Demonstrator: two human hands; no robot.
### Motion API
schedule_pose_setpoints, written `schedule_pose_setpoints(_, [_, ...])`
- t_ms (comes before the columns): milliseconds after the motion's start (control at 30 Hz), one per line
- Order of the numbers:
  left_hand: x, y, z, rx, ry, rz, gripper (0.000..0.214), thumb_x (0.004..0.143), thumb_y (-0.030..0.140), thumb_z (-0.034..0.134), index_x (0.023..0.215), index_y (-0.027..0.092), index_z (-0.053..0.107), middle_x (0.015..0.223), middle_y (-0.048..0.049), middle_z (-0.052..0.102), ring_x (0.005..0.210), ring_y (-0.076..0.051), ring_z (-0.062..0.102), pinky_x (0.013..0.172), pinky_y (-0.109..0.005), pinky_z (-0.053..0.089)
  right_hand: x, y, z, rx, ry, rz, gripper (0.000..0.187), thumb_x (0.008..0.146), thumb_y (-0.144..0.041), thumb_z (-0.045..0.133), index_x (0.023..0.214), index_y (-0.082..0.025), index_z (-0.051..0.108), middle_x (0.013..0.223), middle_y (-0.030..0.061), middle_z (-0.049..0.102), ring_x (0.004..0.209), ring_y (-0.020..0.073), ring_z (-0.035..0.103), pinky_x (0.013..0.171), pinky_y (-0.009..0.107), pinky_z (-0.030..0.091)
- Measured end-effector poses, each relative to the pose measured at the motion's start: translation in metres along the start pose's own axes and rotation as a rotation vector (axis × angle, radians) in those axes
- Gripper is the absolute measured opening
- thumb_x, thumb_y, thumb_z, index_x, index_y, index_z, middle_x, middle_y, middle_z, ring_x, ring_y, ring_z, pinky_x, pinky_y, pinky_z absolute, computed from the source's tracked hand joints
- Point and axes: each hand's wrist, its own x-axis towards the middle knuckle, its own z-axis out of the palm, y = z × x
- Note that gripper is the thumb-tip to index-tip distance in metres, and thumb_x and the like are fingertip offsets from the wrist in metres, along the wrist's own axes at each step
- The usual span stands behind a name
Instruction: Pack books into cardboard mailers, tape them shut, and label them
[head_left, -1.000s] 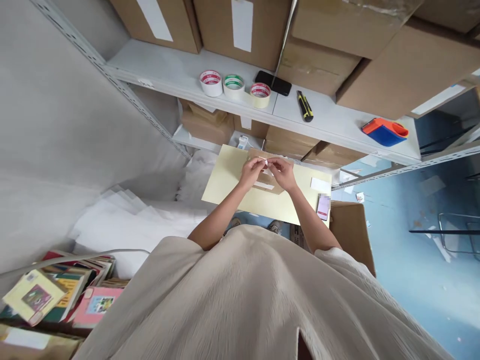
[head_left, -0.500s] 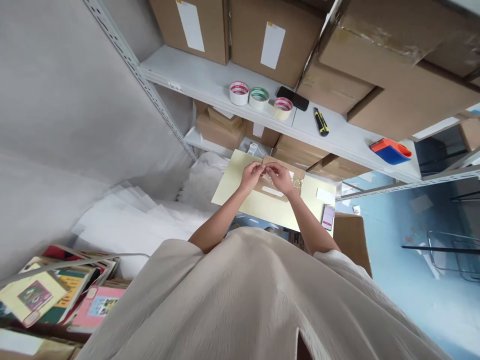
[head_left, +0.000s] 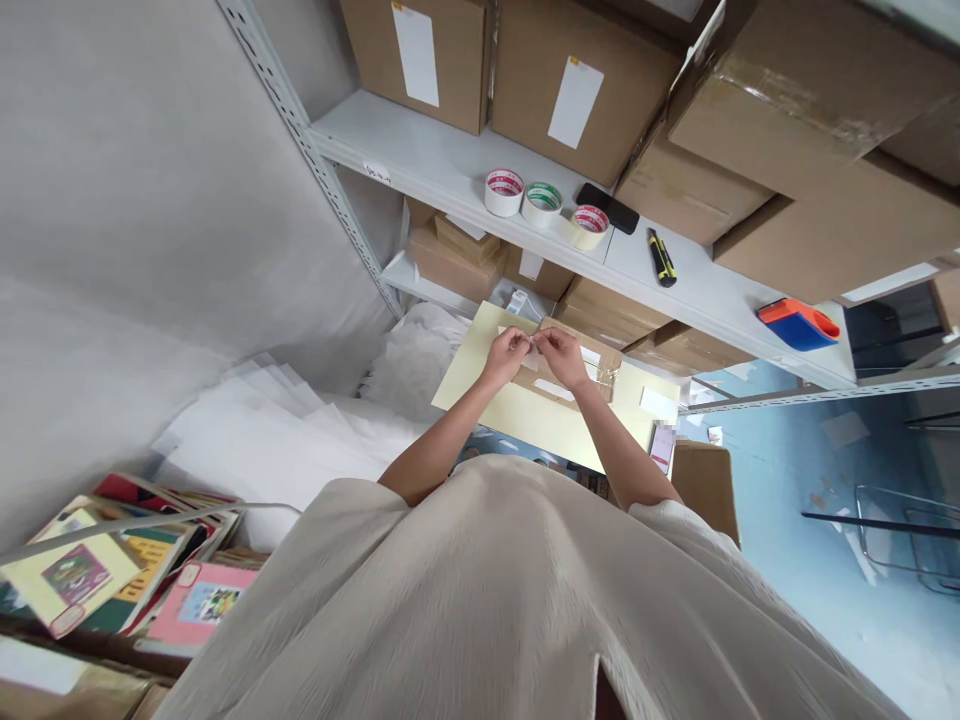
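My left hand [head_left: 508, 352] and my right hand [head_left: 561, 354] meet over a brown cardboard package [head_left: 544, 378] on a pale yellow board [head_left: 480, 385]. Thumb and fingers of each hand are pinched together, the tips almost touching. Between them is a small, thin whitish piece [head_left: 531, 357], perhaps paper or film; its kind is too small to tell. White labels and shiny clear tape show on the package, whose upper part is partly covered by my hands. A phone with a lit screen [head_left: 663, 446] lies at the board's right end, near a white slip [head_left: 658, 403].
Above the board, a grey shelf [head_left: 442, 185] carries tape rolls [head_left: 542, 203], a black phone-like object [head_left: 608, 208], a yellow-black utility knife [head_left: 661, 258], an orange-and-blue item [head_left: 798, 325] and large cartons [head_left: 585, 90]. White sheets [head_left: 292, 440] and books [head_left: 82, 570] lie left.
My view has shifted slightly, so the shelf and board appear a little further right and lower. Both hands stay pinched together over the package, the fingertips slightly more apart.
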Motion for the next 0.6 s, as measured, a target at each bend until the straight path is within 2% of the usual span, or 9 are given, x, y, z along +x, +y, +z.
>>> schedule_pose_setpoints(167, [-0.001,0.001,-0.01,-0.012,0.043,-0.048,0.014,0.083,0.027,0.076,0.077,0.025,0.064,0.078,0.0032,0.066,0.081,-0.017,0.062,0.085,-0.032,0.053,0.011,0.008,0.007,0.104,0.023,0.086,0.061,0.088,-0.087,0.081,0.086,-0.028,0.072,0.082,-0.0001,0.075,0.083,0.0224,0.076,0.093,0.044,0.072])
schedule_pose_setpoints(267, [0.002,0.0,-0.022,-0.044,0.094,-0.067,0.01,0.083,0.027,0.072,0.077,0.026,0.064,0.078,0.0024,0.069,0.083,-0.018,0.066,0.088,-0.033,0.056,0.019,0.012,0.007,0.117,0.109,0.127,0.063,0.088,-0.09,0.081,0.084,-0.028,0.068,0.08,-0.0001,0.074,0.081,0.0217,0.076,0.089,0.042,0.071])
schedule_pose_setpoints(400, [0.01,-0.003,-0.052,-0.061,0.212,-0.124,0.019,0.085,0.027,0.073,0.072,0.026,0.059,0.073,0.0026,0.064,0.076,-0.016,0.063,0.085,-0.032,0.055,0.031,0.022,-0.001,0.104,0.197,0.224,0.062,0.087,-0.087,0.081,0.082,-0.028,0.064,0.077,0.0012,0.073,0.077,0.0208,0.073,0.08,0.038,0.068])
schedule_pose_setpoints(600, [0.016,-0.013,-0.102,-0.156,0.364,-0.2,0.029,0.086,0.027,0.079,0.07,0.026,0.055,0.071,0.0031,0.06,0.072,-0.013,0.059,0.081,-0.03,0.055,0.05,0.045,-0.012,0.053,0.246,0.301,0.053,0.088,-0.076,0.08,0.081,-0.029,0.057,0.067,-0.0032,0.062,0.069,0.0185,0.065,0.071,0.034,0.064])
